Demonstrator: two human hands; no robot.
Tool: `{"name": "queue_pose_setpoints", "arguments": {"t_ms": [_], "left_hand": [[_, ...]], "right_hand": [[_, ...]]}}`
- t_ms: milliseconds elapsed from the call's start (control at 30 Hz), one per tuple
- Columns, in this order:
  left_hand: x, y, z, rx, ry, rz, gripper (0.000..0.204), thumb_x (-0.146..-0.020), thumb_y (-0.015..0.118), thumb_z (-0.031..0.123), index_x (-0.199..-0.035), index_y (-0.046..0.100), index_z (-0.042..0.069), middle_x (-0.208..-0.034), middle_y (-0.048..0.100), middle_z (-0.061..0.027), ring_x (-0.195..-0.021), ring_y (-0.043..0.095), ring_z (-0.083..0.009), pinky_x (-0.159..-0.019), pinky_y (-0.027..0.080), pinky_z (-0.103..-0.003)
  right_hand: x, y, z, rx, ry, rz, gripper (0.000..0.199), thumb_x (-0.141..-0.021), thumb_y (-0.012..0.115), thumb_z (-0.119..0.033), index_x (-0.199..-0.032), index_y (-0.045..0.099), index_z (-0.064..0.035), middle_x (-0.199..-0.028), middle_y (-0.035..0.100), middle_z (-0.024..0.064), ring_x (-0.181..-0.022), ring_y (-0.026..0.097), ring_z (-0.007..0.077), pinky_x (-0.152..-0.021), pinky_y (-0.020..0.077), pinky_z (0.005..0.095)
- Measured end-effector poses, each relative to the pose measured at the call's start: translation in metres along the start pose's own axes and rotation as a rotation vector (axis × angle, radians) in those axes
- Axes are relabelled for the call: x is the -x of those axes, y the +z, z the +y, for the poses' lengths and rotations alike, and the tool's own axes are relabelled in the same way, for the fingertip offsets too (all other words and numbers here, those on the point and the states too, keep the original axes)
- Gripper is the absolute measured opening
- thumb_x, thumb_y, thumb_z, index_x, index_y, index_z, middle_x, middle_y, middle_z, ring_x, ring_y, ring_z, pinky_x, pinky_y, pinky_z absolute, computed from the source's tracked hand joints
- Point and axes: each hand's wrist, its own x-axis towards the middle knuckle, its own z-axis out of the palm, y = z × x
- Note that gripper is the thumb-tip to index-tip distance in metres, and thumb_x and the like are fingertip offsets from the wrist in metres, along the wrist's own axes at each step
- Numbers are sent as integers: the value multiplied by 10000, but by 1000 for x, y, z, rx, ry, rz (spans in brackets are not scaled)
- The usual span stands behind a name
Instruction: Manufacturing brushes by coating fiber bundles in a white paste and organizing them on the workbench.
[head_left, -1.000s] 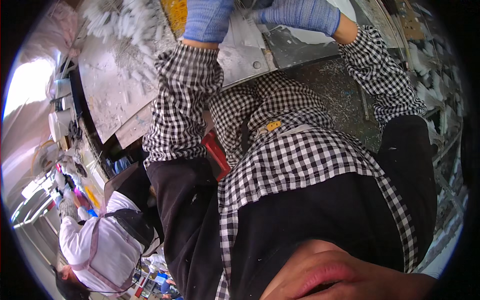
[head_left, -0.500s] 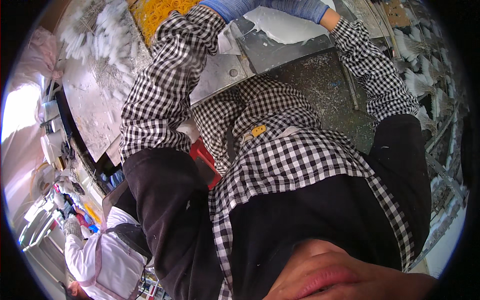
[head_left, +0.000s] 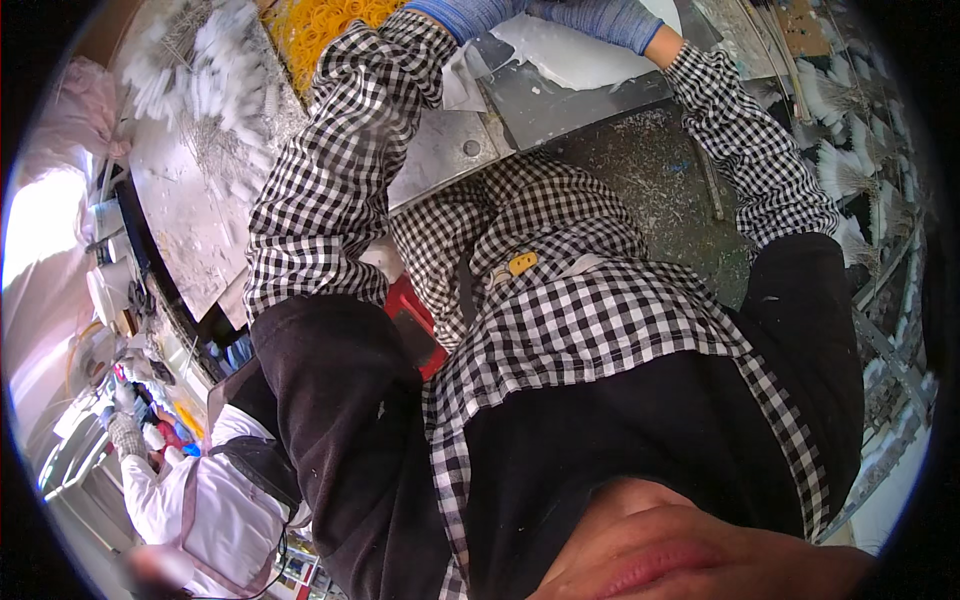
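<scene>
Both my hands reach to the top edge of the view in blue knitted gloves, with black-and-white checked sleeves over the forearms. My left hand [head_left: 468, 16] is above the left part of a grey plate [head_left: 545, 108]. My right hand [head_left: 605, 22] lies over a smooth white mass [head_left: 572, 66], like paste, spread on that plate. The top edge cuts off the fingers of both hands, so what they hold cannot be seen. A crumpled white cloth or paper [head_left: 461, 85] sits just below my left hand.
Yellow rings [head_left: 322, 32] are heaped left of my left hand. Bundles of white bristles on thin wires [head_left: 205, 85] cover the left worktop. More white-tipped bundles [head_left: 842, 172] stand in a rack at right. A co-worker in white [head_left: 215, 510] is at lower left.
The whole view has shifted slightly, and my hands stay almost where they were at the top edge. At lower left, the co-worker's arm and head have moved a little.
</scene>
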Motion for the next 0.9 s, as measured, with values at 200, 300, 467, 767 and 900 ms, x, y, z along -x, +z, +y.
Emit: {"name": "queue_pose_setpoints", "arguments": {"t_ms": [200, 300, 467, 767, 900], "left_hand": [[-1, 1, -31, 827, -398, 305, 518, -913, 764, 106, -1343, 490, 17, -1088, 676, -122, -978, 652, -226, -841, 550, -353], [-1, -6, -42, 879, -494, 342, 530, -961, 733, 105, -1398, 444, 24, -1061, 653, -80, -878, 625, -163, -793, 546, -302], [5, -28, -49, 1065, -544, 239, 640, -957, 749, 132, -1481, 393, 40, -1091, 607, -29, -912, 581, -123, -808, 530, -284], [33, -59, -43, 1168, -639, -49, 776, -894, 795, 56, -1516, 332, 25, -1179, 627, -45, -1073, 626, -141, -935, 542, -290], [40, -62, -48, 1157, -619, -80, 703, -877, 776, 22, -1463, 389, 12, -1138, 658, -66, -1010, 655, -151, -887, 555, -290]], "right_hand": [[-8, -47, -59, -73, 29, 258, 335, -895, 741, -346, -1043, 699, -48, -939, 725, 156, -848, 700, 286, -784, 556, 387], [-14, -56, -87, 43, 45, 303, 355, -850, 792, -348, -971, 651, -46, -899, 693, 162, -823, 678, 281, -768, 544, 385], [-32, -55, -93, -57, 10, 270, 326, -830, 789, -265, -1006, 625, -45, -880, 673, 140, -796, 654, 256, -759, 538, 377], [-33, -54, -86, -105, -86, 273, 223, -834, 733, -159, -998, 625, -53, -885, 650, 125, -803, 644, 252, -758, 531, 372], [-33, -55, -94, 51, -327, 346, 197, -827, 710, -118, -1013, 657, -82, -955, 642, 117, -917, 635, 303, -827, 517, 394]]}}
